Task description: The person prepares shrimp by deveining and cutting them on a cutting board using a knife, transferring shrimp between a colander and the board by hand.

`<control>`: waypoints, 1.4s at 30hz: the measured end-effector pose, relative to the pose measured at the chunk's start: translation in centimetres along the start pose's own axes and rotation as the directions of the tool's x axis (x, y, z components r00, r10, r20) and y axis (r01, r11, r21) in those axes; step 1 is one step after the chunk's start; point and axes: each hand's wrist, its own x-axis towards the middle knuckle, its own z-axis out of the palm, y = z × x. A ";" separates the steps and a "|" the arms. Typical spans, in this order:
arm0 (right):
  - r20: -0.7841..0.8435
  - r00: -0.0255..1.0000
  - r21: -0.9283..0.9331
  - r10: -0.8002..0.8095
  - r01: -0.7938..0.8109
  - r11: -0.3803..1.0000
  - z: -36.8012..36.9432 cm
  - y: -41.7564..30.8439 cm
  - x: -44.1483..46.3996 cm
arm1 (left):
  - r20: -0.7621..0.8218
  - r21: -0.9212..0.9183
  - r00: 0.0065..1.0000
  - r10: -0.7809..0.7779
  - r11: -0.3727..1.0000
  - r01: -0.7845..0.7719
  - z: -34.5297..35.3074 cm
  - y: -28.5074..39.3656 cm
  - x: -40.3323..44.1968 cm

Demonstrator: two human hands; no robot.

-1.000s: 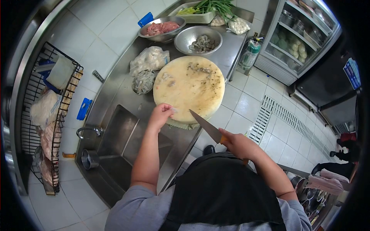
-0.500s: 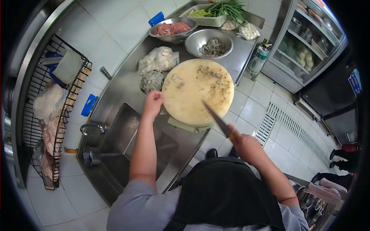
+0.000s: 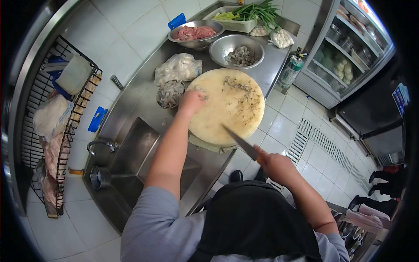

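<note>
My left hand (image 3: 192, 102) is over the left part of the round cutting board (image 3: 218, 118), its fingers closed by some small greyish pieces; what they hold, if anything, is too small to name. In my right hand (image 3: 278, 167) is the handle of a knife (image 3: 241, 143), whose tip points over the lower part of the board. Dark bits (image 3: 248, 98) are spread on the board's right side. Left of the board sits a bowl of shrimp (image 3: 170, 94), with a plastic bag of pale food (image 3: 178, 70) just behind it. A metal colander (image 3: 217, 53) with more shrimp stands behind the board.
A bowl of raw meat (image 3: 196, 43), a tray of green onions (image 3: 238, 25) and a bag of white pieces (image 3: 282, 38) stand farther back. The sink (image 3: 133, 153) is at left, under a wire rack (image 3: 65, 174). A glass-door fridge (image 3: 323, 94) and another person's legs (image 3: 384, 190) are at right.
My left hand has moved from the board's near edge, past its left edge, up onto its upper left part. The knife stays in my right hand, low over the board.
</note>
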 end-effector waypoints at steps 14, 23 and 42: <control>0.074 0.995 0.168 0.070 -0.082 0.982 -1.6 -1.2 0.8 | 0.452 -0.480 0.872 0.186 0.875 0.062 -0.8 1.1 -8.0; 0.173 0.983 0.028 0.054 -0.060 0.998 -2.2 -2.5 3.6 | 0.405 -0.507 0.911 0.078 0.848 0.153 -3.2 0.8 -11.2; -0.025 0.996 -0.195 0.083 -0.086 0.977 -4.5 -1.9 4.8 | 0.205 -0.633 0.977 -0.050 0.755 0.172 -9.0 1.9 -13.6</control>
